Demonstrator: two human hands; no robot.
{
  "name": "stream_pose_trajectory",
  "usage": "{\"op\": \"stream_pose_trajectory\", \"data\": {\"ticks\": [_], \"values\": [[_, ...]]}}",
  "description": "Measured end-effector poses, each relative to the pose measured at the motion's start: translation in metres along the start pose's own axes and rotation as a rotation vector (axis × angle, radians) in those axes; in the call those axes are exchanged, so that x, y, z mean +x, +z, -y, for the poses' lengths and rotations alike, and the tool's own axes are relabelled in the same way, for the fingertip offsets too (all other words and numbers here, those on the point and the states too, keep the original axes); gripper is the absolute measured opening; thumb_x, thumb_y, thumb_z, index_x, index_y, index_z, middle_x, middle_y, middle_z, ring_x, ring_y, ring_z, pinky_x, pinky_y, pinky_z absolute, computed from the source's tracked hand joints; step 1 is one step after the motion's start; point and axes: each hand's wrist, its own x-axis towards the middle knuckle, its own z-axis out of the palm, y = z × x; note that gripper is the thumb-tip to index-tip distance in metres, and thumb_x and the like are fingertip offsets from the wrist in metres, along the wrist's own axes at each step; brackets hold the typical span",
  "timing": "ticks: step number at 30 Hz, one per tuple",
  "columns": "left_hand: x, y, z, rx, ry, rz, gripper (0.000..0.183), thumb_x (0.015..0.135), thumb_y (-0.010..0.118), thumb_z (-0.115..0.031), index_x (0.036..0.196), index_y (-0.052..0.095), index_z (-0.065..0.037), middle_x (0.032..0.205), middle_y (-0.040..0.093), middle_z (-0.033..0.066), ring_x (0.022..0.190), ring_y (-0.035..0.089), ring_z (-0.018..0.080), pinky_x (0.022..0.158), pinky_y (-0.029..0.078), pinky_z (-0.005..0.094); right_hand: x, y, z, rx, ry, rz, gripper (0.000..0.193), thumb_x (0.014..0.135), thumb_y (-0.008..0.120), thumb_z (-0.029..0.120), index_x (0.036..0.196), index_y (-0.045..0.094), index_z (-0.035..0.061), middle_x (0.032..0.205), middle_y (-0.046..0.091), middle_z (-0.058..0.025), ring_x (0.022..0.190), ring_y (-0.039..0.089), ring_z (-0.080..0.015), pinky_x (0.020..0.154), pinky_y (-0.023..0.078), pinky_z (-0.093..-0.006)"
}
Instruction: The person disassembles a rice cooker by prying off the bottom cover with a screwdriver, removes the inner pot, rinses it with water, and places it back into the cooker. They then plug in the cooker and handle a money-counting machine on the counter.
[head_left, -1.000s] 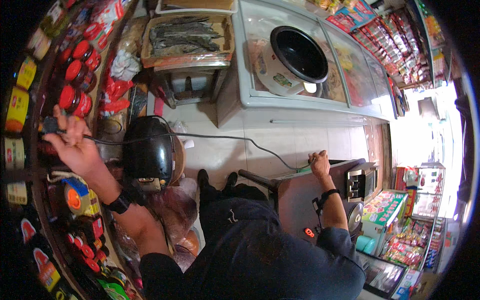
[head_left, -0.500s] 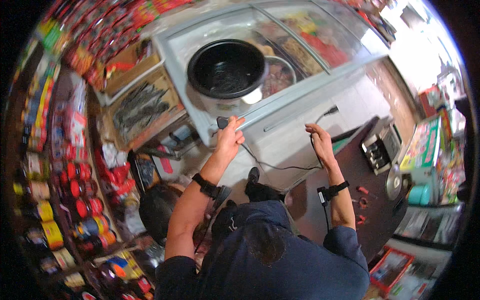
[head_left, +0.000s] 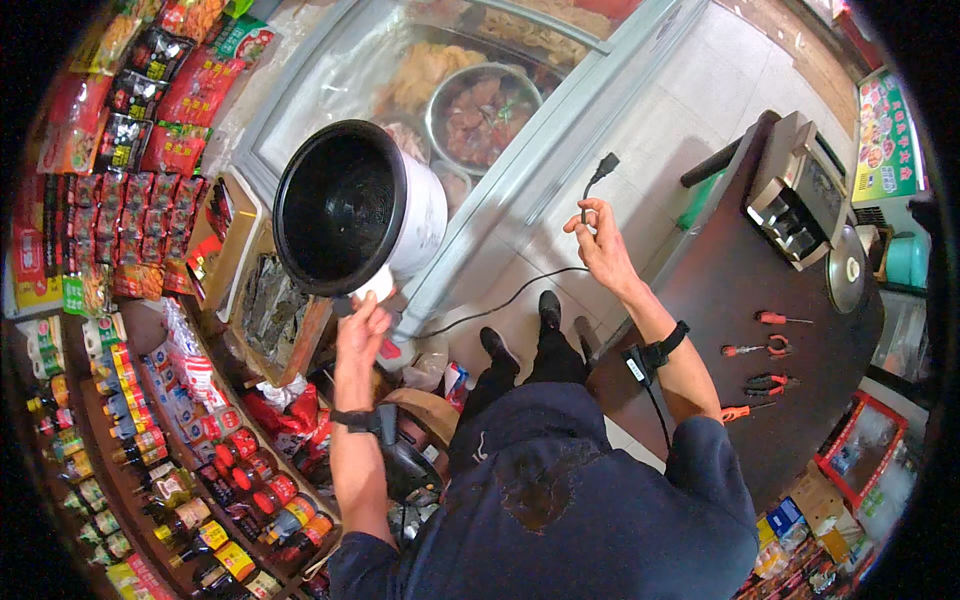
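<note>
A white rice cooker (head_left: 425,215) with a wide black inner pot (head_left: 335,210) rests at the near left corner of the glass-topped freezer, its lid off. My left hand (head_left: 362,330) is closed with pinched fingers right below the cooker's white side handle (head_left: 376,284). A dark connector (head_left: 343,305) shows partly at those fingers. My right hand (head_left: 603,245) pinches a black power cord just below its plug (head_left: 604,168), which points up and away. The cord (head_left: 520,290) sags across between my hands; its left end is hidden.
To the right, a dark table (head_left: 690,350) bears several screwdrivers and pliers (head_left: 765,350), a metal appliance (head_left: 800,190) and a round lid (head_left: 848,268). Under the freezer glass is a bowl of meat (head_left: 485,115). Shelves of jars (head_left: 250,465) line the left; an open wooden box (head_left: 275,310) adjoins the freezer.
My left hand has moved left and nearer, against the cooker's side. My right hand has shifted left and up, now gripping close to the plug. The view has turned and shifted.
</note>
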Motion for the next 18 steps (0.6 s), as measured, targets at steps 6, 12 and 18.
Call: {"op": "stream_pose_trajectory", "data": {"ticks": [6,12,18], "values": [[0.011,-0.079,-0.056,0.005,0.044,-0.119,0.03,0.11,0.057,-0.034,0.117,0.061,-0.005,0.091,0.067,0.009,0.053,0.035,0.0084,0.049,0.031,0.0259,0.004,0.029,-0.022,0.083,0.002,0.011,0.047,0.105,0.059,0.016,0.145,0.039,0.0008,0.085,0.073,-0.0145,0.081,0.073,-0.024,0.074,0.057,-0.0363],[0.053,-0.073,-0.093,-0.002,0.124,-0.413,0.045,0.109,0.053,-0.049,0.108,0.065,-0.005,0.085,0.068,0.0065,0.053,0.047,0.0155,0.05,0.041,0.0276,0.002,0.033,-0.03,-0.002,0.081,0.194,0.038,0.104,0.06,0.02,0.138,0.062,0.0023,0.082,0.071,-0.0146,0.072,0.068,-0.0221,0.071,0.056,-0.0382],[0.092,-0.09,-0.125,0.12,0.132,-0.457,0.032,0.109,0.051,-0.033,0.118,0.069,-0.009,0.102,0.074,0.0053,0.081,0.067,0.0212,0.072,0.059,0.033,-0.009,0.055,-0.041,0.002,-0.127,0.282,0.033,0.102,0.062,0.017,0.129,0.067,0.0,0.094,0.072,-0.0211,0.084,0.071,-0.0329,0.077,0.056,-0.0419]]}}
